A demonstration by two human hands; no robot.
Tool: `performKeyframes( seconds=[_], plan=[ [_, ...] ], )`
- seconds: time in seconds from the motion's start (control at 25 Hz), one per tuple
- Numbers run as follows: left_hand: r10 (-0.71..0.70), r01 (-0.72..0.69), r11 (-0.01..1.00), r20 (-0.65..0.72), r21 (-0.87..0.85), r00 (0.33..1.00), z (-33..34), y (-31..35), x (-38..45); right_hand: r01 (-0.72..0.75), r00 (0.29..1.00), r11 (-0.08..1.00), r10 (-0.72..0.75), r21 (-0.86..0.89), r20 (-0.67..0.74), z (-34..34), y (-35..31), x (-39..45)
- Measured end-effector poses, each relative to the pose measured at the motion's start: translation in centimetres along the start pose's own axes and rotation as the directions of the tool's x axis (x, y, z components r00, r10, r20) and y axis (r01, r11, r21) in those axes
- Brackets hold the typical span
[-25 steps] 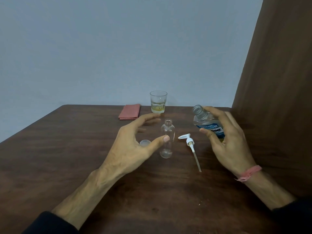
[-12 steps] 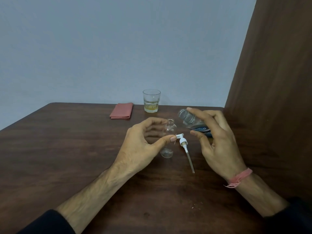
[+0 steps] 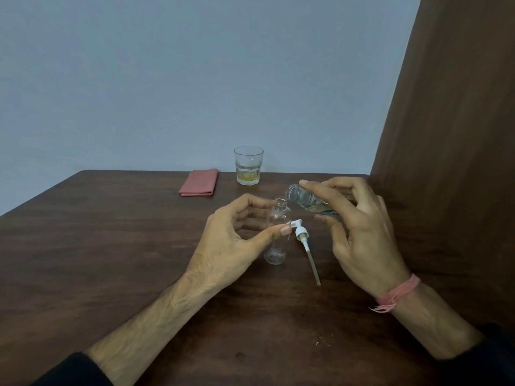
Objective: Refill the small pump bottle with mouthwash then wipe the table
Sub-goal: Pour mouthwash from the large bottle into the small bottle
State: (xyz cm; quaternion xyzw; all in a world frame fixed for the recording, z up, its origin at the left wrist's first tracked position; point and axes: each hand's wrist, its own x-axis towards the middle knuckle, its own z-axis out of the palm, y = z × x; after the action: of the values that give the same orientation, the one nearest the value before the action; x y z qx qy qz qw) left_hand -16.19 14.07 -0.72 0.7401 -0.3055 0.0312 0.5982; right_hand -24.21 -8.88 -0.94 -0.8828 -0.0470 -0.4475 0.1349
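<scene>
A small clear pump bottle [image 3: 276, 246] stands upright and uncapped on the dark wooden table [image 3: 111, 246]. My left hand [image 3: 234, 240] holds it between thumb and fingers at its upper part. My right hand [image 3: 359, 232] grips the clear mouthwash bottle [image 3: 302, 199], tilted nearly level, its open mouth just right of and above the small bottle's neck. The white pump head with its long tube [image 3: 305, 243] lies on the table between my hands. A folded pink cloth [image 3: 199, 181] lies at the far edge.
A glass [image 3: 248, 165] with a little yellowish liquid stands at the back of the table, right of the cloth. A brown panel [image 3: 451, 135] rises along the table's right side. A grey wall stands behind.
My left hand closed around the small bottle. My right hand tilted the mouthwash bottle further and brought its mouth left, close to the small bottle's neck.
</scene>
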Motion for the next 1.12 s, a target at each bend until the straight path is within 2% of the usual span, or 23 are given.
performKeyframes(
  seconds=[0.56,1.12],
  plan=[
    [0.013,-0.013,1.0,-0.001,-0.006,1.0,0.1,0.9,-0.5,0.081,0.995,0.977,-0.089,-0.198,-0.033,-1.0,-0.5,0.4],
    [0.014,-0.013,0.999,0.014,-0.044,1.0,0.0,1.1,-0.6,0.113,0.99,0.956,-0.13,-0.269,-0.046,-1.3,-0.8,0.6]
  ],
)
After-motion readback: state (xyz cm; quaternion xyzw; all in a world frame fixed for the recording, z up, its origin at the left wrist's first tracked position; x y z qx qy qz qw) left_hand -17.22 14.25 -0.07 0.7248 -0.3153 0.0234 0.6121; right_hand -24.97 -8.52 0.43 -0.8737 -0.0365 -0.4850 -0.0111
